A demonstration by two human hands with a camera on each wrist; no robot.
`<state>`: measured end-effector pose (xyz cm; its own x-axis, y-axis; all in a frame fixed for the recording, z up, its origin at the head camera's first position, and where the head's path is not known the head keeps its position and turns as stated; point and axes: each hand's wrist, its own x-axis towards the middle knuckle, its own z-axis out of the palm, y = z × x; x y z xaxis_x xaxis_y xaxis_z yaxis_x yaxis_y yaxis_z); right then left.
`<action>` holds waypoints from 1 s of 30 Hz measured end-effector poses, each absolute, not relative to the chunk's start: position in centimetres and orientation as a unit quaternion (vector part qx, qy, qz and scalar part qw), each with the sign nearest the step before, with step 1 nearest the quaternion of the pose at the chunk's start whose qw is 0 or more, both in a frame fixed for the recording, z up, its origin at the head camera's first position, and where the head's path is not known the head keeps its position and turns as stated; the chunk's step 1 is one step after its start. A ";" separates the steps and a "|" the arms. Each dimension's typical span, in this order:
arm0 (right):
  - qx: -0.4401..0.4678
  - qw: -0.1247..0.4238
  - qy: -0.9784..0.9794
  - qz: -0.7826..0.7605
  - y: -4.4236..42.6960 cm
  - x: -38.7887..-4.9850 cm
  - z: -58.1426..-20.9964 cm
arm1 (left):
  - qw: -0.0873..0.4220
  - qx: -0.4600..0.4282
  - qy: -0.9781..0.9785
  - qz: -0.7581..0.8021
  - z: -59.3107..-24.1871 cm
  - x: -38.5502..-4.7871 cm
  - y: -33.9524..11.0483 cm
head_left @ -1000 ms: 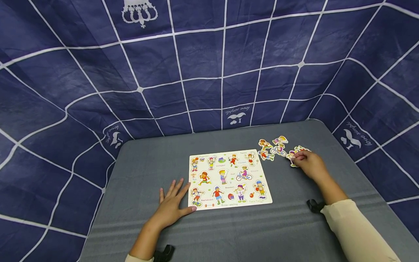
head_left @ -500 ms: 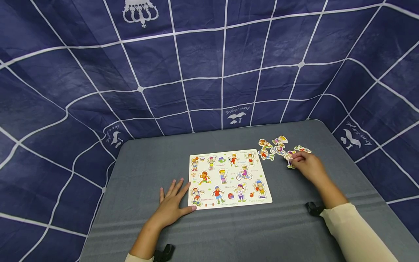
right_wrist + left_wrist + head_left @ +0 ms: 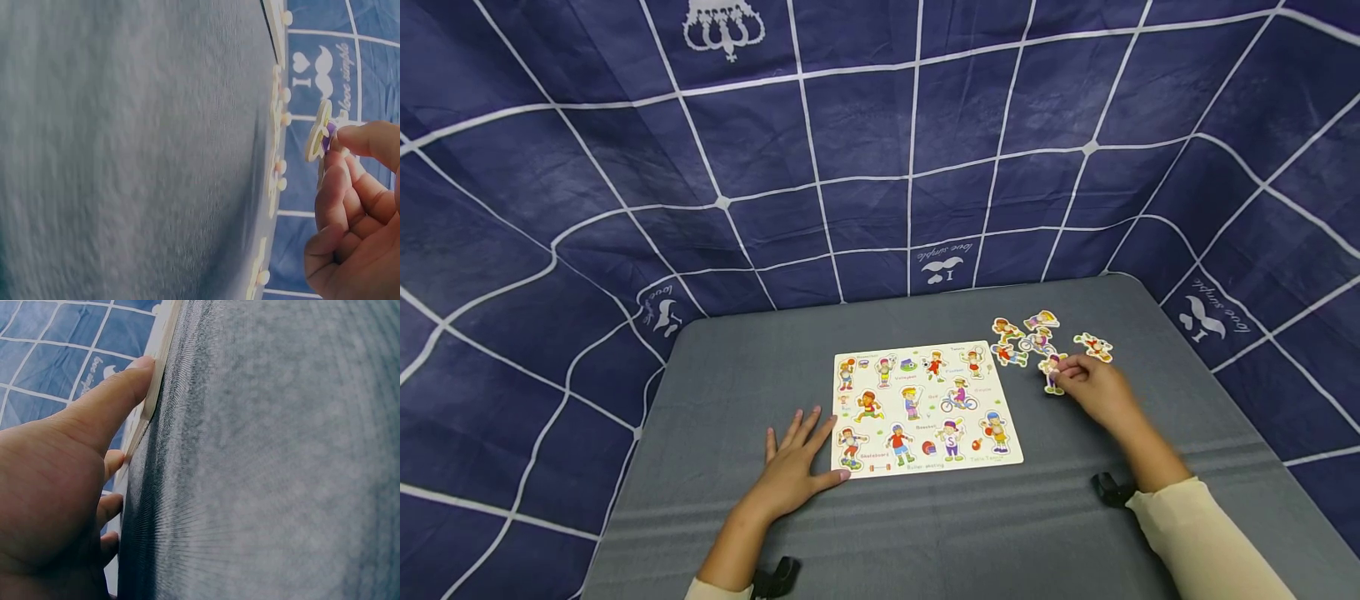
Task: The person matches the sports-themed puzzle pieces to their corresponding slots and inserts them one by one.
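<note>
R grip [image 3: 1097,388] pinches puzzle pc [image 3: 1050,377] above bench [image 3: 741,375], L grip [image 3: 793,475] spread wide w/ thumb on puzzle brd [image 3: 891,408] edge.

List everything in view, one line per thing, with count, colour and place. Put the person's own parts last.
Table: 1, grey, lower part of the head view
Patterned cloth: count unclear, blue with white lines, behind and beside the table
Puzzle board: 1, off-white with coloured figures, on the table
Loose pieces: 5, multicoloured, right of the board, four clustered and one apart
Held piece: 1, multicoloured, in the right grip
Wrist devices: 2, black, one by each wrist
Sleeves: 2, cream, one per arm
Left grip: 1, bare, touching the board's left edge
Right grip: 1, bare, pinching the held piece
</note>
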<state>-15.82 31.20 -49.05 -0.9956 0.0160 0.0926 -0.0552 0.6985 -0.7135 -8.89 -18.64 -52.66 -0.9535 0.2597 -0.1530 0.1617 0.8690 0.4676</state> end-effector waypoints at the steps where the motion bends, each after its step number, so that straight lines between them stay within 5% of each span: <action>1: 0.011 0.046 -0.920 0.388 31.1 -15.7 -49.1 | 0.105 0.110 0.961 0.231 -52.7 -8.9 -18.6; 30: 0.037 0.024 -0.914 0.403 25.6 -14.0 -49.5 | 0.102 0.109 0.962 0.228 -52.7 -8.8 -18.6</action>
